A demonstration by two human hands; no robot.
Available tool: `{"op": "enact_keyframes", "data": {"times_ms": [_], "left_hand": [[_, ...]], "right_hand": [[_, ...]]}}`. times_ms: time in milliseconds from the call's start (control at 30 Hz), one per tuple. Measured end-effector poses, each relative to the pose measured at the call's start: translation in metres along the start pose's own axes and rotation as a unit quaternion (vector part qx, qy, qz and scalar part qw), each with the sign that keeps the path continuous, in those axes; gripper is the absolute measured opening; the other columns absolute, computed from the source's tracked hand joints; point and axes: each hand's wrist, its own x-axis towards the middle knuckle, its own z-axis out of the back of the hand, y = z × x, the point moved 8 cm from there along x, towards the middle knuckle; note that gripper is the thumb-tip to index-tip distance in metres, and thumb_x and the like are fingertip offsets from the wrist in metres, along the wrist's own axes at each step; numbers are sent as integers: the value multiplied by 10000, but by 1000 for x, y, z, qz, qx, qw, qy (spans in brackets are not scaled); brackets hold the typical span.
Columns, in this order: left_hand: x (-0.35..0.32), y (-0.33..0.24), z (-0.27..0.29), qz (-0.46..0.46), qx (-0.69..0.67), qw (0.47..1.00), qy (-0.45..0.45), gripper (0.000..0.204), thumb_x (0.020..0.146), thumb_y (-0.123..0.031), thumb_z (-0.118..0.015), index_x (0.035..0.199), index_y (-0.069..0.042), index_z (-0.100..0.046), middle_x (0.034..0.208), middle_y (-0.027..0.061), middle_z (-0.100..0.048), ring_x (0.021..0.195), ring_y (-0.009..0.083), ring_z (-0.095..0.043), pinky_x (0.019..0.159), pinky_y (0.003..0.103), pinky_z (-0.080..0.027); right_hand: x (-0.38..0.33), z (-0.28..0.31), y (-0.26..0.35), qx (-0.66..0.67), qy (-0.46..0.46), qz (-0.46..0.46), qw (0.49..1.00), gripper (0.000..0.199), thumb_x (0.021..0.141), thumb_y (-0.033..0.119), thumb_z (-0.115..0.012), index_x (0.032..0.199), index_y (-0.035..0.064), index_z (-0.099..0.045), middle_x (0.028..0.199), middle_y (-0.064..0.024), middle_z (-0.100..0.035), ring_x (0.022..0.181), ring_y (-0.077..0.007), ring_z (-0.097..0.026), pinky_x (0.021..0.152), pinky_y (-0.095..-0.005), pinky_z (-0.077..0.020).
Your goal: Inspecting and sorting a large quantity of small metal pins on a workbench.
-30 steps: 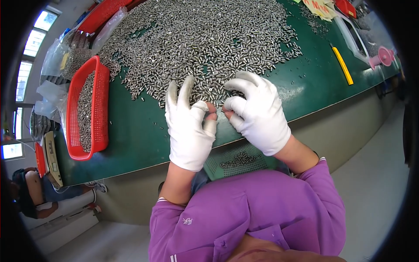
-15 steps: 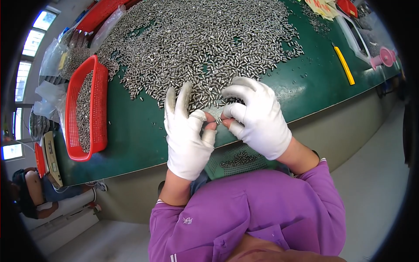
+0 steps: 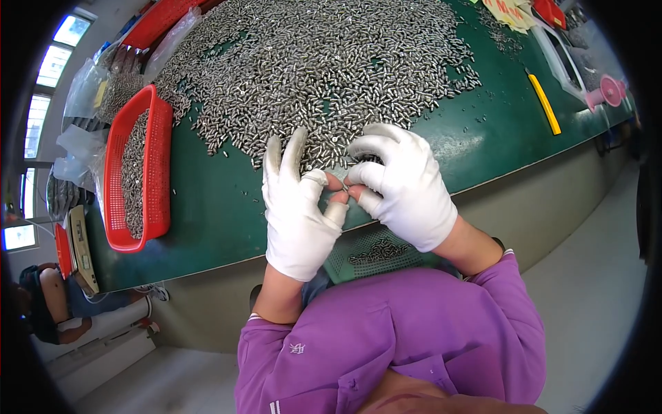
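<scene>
My left hand (image 3: 296, 224) and my right hand (image 3: 416, 193) wear white gloves that leave the thumb and index fingertips bare. These fingertips meet just over the near edge of the table, pinching a small metal pin (image 3: 345, 186) between them; much of it is covered. Both hands' other fingers reach forward to the near border of a wide heap of small silvery metal pins (image 3: 310, 76). Below the hands, a green mesh basket (image 3: 336, 268) sits under the table edge near my lap, with darker small metal pieces (image 3: 379, 253) in it.
On the green table (image 3: 214, 238), a red plastic basket (image 3: 160, 162) partly filled with pins stands at left. A yellow cutter knife (image 3: 545, 103) and a pink spool-like object (image 3: 610, 91) lie at right. A scale (image 3: 81, 248) is at far left, near another seated person (image 3: 52, 297).
My fingertips have drawn closer together around the small pin. The left hand has shifted slightly right, while the heap and baskets look the same.
</scene>
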Motion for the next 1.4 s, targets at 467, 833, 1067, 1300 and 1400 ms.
{"op": "enact_keyframes", "data": {"times_ms": [467,833,1067,1300,1400], "left_hand": [[-1,1,1,-17,-24,999,36,201,749,-84,-777,906,-95,-652,1560,221,-417,1432,556,-311,1166,620,-301],[-6,-28,4,-183,-71,969,151,196,606,-120,-824,729,-69,-680,1466,218,-514,1362,570,-384,1106,666,-347],[-8,7,16,-36,-22,998,-49,205,783,-42,-747,950,-67,-631,1531,236,-480,1445,505,-390,1150,526,-383],[-4,12,14,4,78,993,-94,265,756,-71,-775,970,-96,-621,1532,217,-446,1421,531,-360,1143,611,-336],[-5,16,16,25,85,992,-89,270,745,-82,-788,950,-99,-613,1518,221,-453,1414,533,-362,1141,623,-333]], "right_hand": [[-3,4,5,-4,-4,5,1000,168,678,159,-781,796,91,-682,1082,-75,-650,1115,-328,-608,896,-479,-524],[-8,6,9,47,77,81,993,101,688,121,-722,786,102,-707,1076,-68,-671,1157,-347,-603,923,-491,-522],[-2,18,-3,-39,-36,12,999,220,692,94,-767,888,130,-671,1161,-56,-633,1177,-362,-585,951,-500,-503],[10,3,-7,-57,-2,-4,998,195,702,165,-799,848,106,-685,1183,-93,-638,1234,-367,-563,985,-508,-486],[10,0,-6,-67,-4,1,998,187,710,164,-794,845,100,-681,1174,-93,-640,1229,-365,-567,984,-511,-486]]}}
